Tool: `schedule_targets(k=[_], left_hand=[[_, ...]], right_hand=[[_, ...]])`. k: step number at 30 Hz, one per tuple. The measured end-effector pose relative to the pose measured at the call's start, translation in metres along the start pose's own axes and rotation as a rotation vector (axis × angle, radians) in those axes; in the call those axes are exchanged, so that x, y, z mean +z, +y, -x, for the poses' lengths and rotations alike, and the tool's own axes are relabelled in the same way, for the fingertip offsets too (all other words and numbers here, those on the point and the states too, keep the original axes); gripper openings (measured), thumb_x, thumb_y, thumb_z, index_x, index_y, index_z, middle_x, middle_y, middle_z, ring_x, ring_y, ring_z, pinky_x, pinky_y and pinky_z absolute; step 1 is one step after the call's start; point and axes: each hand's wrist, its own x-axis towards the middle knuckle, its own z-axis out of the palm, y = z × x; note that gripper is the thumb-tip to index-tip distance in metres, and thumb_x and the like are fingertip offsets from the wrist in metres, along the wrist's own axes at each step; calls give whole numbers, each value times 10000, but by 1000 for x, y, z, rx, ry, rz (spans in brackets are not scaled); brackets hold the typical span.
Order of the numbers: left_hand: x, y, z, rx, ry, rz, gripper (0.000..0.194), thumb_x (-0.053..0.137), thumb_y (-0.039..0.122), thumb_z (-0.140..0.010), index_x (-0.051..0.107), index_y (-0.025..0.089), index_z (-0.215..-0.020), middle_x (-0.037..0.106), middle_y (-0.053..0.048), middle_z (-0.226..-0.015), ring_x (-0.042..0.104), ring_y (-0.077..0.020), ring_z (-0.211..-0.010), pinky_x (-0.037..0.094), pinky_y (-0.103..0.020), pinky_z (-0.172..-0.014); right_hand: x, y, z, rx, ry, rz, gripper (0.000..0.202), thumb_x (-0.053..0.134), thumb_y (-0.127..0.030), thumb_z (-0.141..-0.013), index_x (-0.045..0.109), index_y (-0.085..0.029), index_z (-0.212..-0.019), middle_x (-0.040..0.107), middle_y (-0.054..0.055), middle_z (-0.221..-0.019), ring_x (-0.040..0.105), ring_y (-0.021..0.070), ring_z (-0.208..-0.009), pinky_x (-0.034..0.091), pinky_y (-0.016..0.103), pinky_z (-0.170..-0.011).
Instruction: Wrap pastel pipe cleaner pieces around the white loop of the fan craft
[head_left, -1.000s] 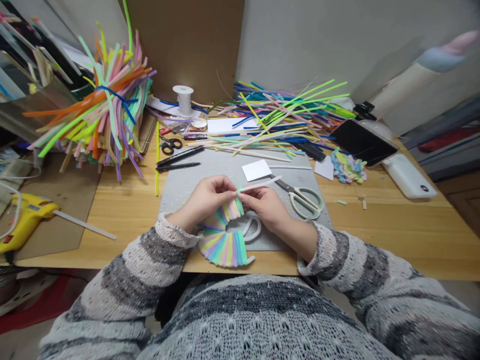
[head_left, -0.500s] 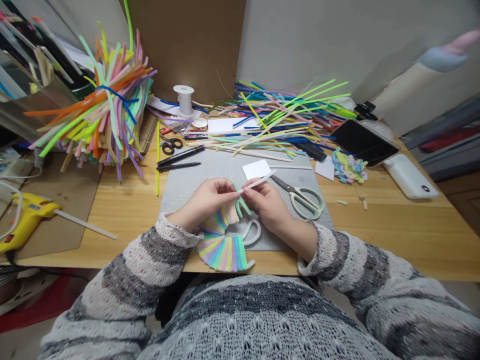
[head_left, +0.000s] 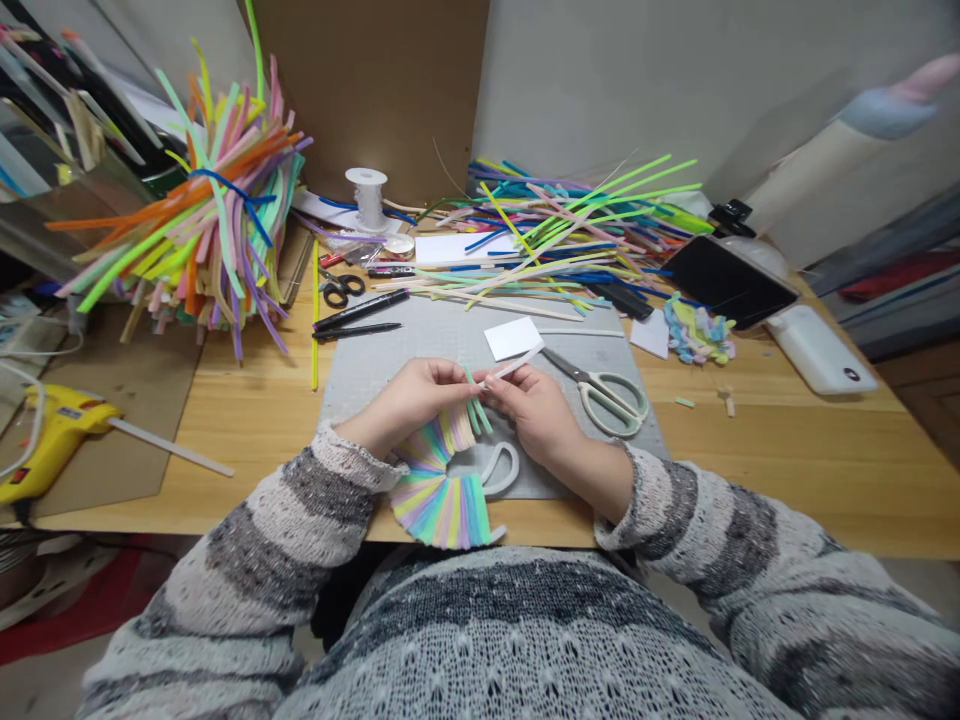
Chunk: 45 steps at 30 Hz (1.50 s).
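Observation:
My left hand point(head_left: 437, 390) is closed on the upper end of a curved strip of pastel pipe cleaners point(head_left: 441, 500), banded in yellow, blue, purple and pink. Its lower end hangs past the table's front edge. From my right hand point(head_left: 534, 405), closed in a pinch, a white pipe cleaner point(head_left: 519, 362) sticks out up to the right. Green pipe cleaner pieces point(head_left: 477, 408) stand between the two hands, whose fingertips nearly meet. A looped white pipe cleaner point(head_left: 511, 465) curls out below them. The exact grip at the fingertips is hidden.
Open scissors point(head_left: 611, 400) and a white card point(head_left: 511, 338) lie on the grey cutting mat point(head_left: 375, 360). Loose pipe cleaners point(head_left: 570, 230) are heaped behind. At left are a tied bundle point(head_left: 217, 200) and a yellow glue gun point(head_left: 56, 435). A phone point(head_left: 731, 280) leans at right.
The green pieces have shifted slightly left and stand more upright. My right hand has moved a little closer to my left. The strip's lower part has swung slightly left and down.

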Motion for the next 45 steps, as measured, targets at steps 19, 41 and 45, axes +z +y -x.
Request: schedule_targets(k=[19, 41, 45], left_hand=[[-1, -3, -4, 45, -15, 25, 265, 718, 345, -674, 536, 156, -635, 510, 29, -572, 431, -80, -517, 303, -220, -501], [2, -10, -10, 8, 64, -57, 110, 573, 253, -609, 518, 157, -601, 517, 38, -569, 447, -83, -528, 343, -223, -555], [2, -10, -10, 6, 61, -48, 112, 587, 250, -618, 530, 154, -608, 533, 30, -584, 447, -84, -531, 338, -223, -549]], right_hand=[[1, -1, -1, 47, 7, -101, 258, 795, -361, -598, 672, -180, -736, 671, 18, -755, 592, 104, -681, 505, 265, -684], [3, 2, -2, 68, -15, -155, 245, 813, -316, -582, 714, -160, -743, 728, 37, -783, 654, 114, -721, 546, 259, -714], [2, 3, -3, 74, -11, -158, 260, 814, -319, -582, 711, -155, -755, 720, 34, -766, 655, 114, -725, 543, 251, -707]])
